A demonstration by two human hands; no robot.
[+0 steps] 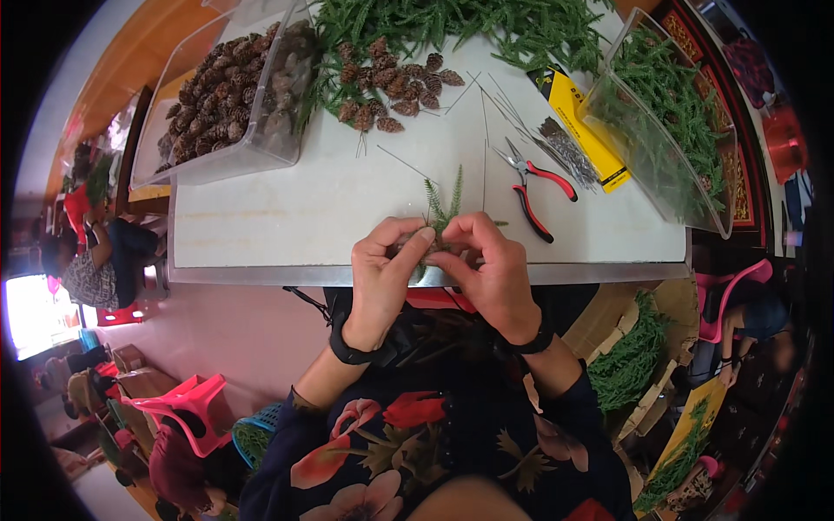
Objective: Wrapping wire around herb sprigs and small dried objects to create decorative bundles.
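My left hand (389, 260) and my right hand (488, 265) meet at the table's front edge, fingers pinched together. Between them they grip a small green artificial sprig (445, 201), whose needled tips stand up above my fingertips. The lower part of the sprig is hidden behind my fingers, and something brownish shows there that I cannot make out. Beyond my right hand lie pliers (532, 184) with red and black handles, jaws pointing away. Thin wires (408, 163) are scattered on the white table (261, 226) ahead of my hands.
A clear bin of pine cones (217, 95) stands at the far left, with loose pine cones (395, 80) beside it. Green sprigs (452, 22) are heaped at the back. At right are a yellow packet (580, 130), metal pins (566, 152) and a clear bin of greenery (665, 113). Other people sit nearby.
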